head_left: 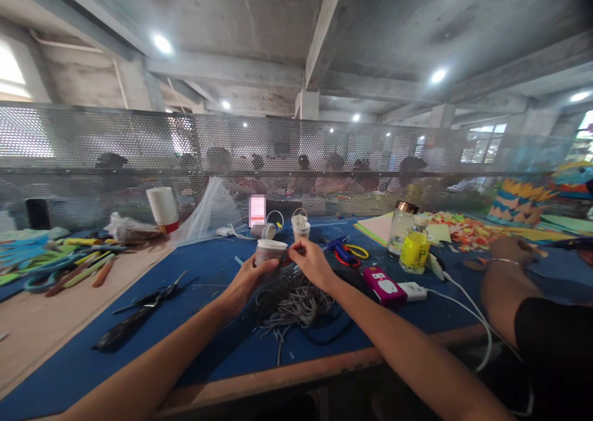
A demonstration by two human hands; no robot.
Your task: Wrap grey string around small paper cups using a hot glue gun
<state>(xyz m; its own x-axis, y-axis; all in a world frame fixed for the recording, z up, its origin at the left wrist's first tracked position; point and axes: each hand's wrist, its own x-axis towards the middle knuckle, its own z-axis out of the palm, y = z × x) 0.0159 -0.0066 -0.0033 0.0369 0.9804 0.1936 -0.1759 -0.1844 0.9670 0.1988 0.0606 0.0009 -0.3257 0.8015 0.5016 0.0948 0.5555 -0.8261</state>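
My left hand is closed around a small white paper cup, which it holds upright above the blue table. Beside the cup's right side, my right hand has its thumb and fingers pinched together. Whatever lies between those fingertips is too small to make out. Under both hands lies a tangled bundle of grey cords. Behind the hands stands a paper cup with a looped handle. To its left is another small cup, which seems to lie on its side near a ring-shaped loop.
At left are a long black-handled tool, several scissors and stacked paper cups. At right are a blue tool, a magenta box, a jar, a yellow-labelled bottle and a co-worker's arm. A perforated screen stands behind.
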